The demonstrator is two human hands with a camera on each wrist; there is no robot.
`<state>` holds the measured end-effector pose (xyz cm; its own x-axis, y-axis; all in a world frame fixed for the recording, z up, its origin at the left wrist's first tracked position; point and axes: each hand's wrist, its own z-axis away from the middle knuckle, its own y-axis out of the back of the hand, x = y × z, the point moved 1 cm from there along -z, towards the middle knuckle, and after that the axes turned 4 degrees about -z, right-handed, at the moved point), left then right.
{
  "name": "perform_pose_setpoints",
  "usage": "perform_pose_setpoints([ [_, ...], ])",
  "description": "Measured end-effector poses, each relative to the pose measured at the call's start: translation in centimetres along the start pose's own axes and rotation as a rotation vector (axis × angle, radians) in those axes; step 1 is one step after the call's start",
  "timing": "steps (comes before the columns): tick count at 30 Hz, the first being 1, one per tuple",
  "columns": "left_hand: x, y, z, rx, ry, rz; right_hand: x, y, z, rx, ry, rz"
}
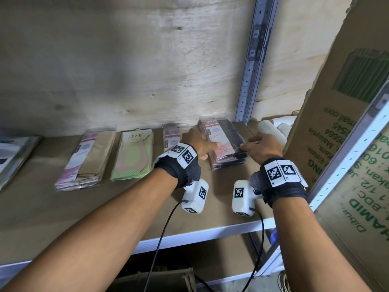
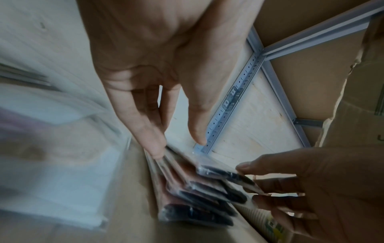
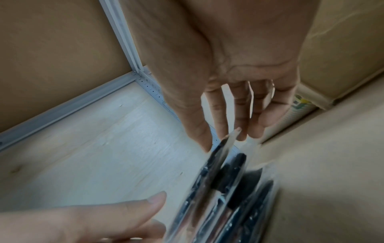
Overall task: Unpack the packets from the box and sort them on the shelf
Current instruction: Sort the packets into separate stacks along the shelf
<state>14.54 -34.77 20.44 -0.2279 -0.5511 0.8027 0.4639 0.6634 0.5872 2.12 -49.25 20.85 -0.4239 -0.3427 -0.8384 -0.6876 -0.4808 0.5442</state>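
Packets (image 1: 224, 144) between both hands, fanned plastic edges (image 2: 199, 195) only in wrist views.

Black wrist wraps (image 1: 187, 171), white tagged camera pods (image 1: 195, 197), black cables (image 1: 162, 239)

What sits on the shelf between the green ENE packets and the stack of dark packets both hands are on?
One pink-labelled packet, largely hidden behind the left hand; the head view shows it.

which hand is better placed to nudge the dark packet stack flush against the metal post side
Left, probably. The left hand sits on the dark packet stack's side away from the post, so it can push that way; the right hand stands between them.
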Motion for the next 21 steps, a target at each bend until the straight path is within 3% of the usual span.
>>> perform_pose_setpoints([
  [6, -2.0, 4.4, 1.3, 0.095, -0.107, 0.085, -3.1, 0.2, 1.9, 0.118, 0.179, -0.022],
  [14, -9.9, 12.1, 5.2, 0.199, -0.111, 0.245, -6.5, -5.4, 6.9, -0.278, 0.256, -0.184],
  [21, -16.9, 19.2, 8.6, 0.403, -0.02, 0.36, -9.6, -13.1, 11.4, -0.475, 0.244, -0.262],
])
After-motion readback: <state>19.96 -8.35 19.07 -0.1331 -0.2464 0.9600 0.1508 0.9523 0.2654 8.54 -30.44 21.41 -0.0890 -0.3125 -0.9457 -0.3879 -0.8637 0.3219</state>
